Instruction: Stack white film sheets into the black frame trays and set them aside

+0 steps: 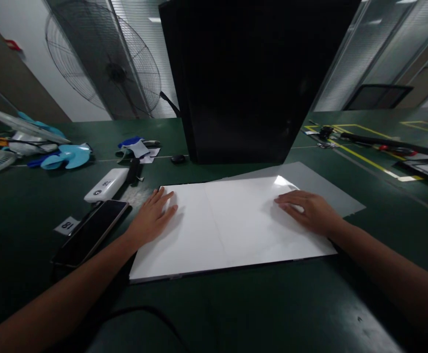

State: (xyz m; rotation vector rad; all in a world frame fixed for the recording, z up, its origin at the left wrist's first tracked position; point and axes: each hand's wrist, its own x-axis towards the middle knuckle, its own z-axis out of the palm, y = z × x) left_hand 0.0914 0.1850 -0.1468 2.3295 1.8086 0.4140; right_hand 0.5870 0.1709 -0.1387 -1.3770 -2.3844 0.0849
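Note:
A large white sheet point(228, 225) lies flat on the dark green table point(258, 314), over a thin dark panel whose edge shows along the front. My left hand point(151, 218) rests flat on the sheet's left edge, fingers stretched out. My right hand point(307, 208) lies palm down on the sheet's right part, fingers extended toward a bright glare spot. Neither hand holds anything. A second translucent sheet point(320, 189) sticks out from under the white one at the right.
A tall black panel point(243, 78) stands just behind the sheet. A black phone point(92, 230), a white power bank point(107, 185) and a numbered tag point(66, 225) lie at the left. Blue fan blades point(66, 156), a standing fan point(107, 63) and tools point(364, 139) sit farther back.

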